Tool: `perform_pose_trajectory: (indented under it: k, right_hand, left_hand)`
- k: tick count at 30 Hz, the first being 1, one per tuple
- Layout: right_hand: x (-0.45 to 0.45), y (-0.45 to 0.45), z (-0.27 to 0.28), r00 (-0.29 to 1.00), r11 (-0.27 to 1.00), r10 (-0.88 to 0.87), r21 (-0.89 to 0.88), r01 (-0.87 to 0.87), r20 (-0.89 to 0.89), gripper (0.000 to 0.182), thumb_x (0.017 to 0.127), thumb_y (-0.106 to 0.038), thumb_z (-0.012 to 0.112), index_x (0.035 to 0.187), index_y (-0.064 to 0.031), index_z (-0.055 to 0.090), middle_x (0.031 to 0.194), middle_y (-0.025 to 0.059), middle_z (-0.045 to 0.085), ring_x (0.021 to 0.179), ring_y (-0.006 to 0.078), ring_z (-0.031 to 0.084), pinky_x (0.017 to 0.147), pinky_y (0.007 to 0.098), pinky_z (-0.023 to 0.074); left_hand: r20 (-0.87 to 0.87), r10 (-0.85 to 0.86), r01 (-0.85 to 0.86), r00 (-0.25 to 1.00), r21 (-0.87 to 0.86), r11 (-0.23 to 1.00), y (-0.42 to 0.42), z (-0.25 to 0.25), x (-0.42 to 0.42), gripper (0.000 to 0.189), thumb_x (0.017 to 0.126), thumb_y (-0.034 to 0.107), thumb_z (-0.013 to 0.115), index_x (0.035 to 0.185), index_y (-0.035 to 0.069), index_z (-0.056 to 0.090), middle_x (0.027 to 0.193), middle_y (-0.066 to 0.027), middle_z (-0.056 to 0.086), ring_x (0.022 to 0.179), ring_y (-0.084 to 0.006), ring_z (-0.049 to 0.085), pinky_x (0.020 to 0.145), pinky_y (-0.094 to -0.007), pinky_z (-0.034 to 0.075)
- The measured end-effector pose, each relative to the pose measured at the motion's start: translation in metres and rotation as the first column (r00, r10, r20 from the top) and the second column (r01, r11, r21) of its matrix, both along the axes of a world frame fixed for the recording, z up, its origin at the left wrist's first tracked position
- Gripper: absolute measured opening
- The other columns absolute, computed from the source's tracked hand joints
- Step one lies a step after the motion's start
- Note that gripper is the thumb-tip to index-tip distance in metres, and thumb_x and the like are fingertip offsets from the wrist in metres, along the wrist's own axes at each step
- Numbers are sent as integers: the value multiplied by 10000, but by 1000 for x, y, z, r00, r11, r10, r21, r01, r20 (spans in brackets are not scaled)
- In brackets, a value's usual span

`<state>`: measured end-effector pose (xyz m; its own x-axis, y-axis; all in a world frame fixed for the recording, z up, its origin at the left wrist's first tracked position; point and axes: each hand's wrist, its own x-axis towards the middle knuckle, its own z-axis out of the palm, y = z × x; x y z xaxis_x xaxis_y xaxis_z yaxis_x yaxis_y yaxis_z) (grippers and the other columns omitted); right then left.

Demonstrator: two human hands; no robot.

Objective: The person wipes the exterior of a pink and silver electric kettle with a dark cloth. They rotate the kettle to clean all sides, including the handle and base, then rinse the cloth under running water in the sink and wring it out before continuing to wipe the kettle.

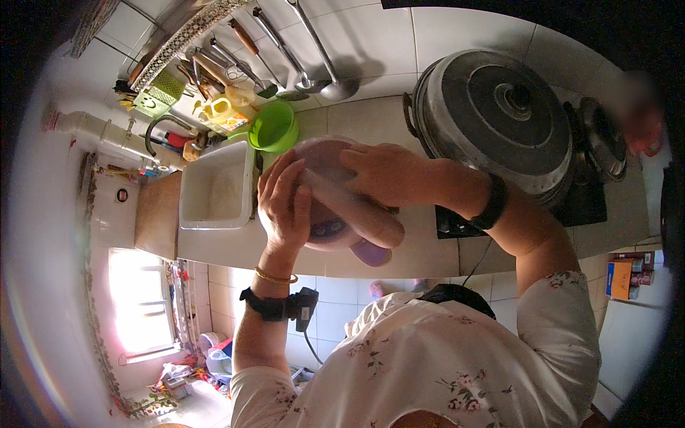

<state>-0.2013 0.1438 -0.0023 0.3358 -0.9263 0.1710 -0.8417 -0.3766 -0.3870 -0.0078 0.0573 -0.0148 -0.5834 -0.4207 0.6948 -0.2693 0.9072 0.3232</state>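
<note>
A pink and purple lidded appliance (332,245), which looks like an electric cooker, stands at the counter's front edge. A long, pale handle (369,216) slants across its top, and a dark control panel (327,231) shows below. My left hand (283,200) wraps the left side of the lid, fingers spread over its rim. My right hand (385,174) lies on the lid's far right part with bent fingers, slightly blurred. A purple tab (370,253) juts out at the front, under the handle's end. My hands and the handle hide much of the lid.
A large lidded metal pot (492,115) sits on a black stove (583,208) close to my right arm. To the left are a white sink basin (217,187) and a green plastic dipper (273,125). Ladles (337,88) and other utensils hang on the tiled wall.
</note>
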Motion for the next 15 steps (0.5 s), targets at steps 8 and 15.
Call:
perform_pose_trajectory:
  k: [8, 15]
  right_hand:
    - [-26, -5, -15, 995, 980, 87, -184, -76, 49, 203, 690, -123, 605, 890, -139, 632, 959, 98, 516, 895, 274, 542, 737, 379, 472]
    - [-3, -33, -19, 984, 969, -176, -170, 180, 39, 261, 769, -175, 553, 1027, -193, 585, 991, 102, 523, 900, 296, 563, 745, 359, 482]
  left_hand:
    - [-3, 5, -5, 1000, -35, 999, 1, 0, -1, 281, 804, 172, 499, 1028, 26, 585, 1114, -177, 564, 1027, -341, 523, 906, -401, 395]
    - [9, 17, -16, 1000, -3, 1000, 3, 0, -3, 262, 826, 155, 473, 1015, 20, 595, 1129, -145, 570, 1061, -307, 514, 945, -392, 367]
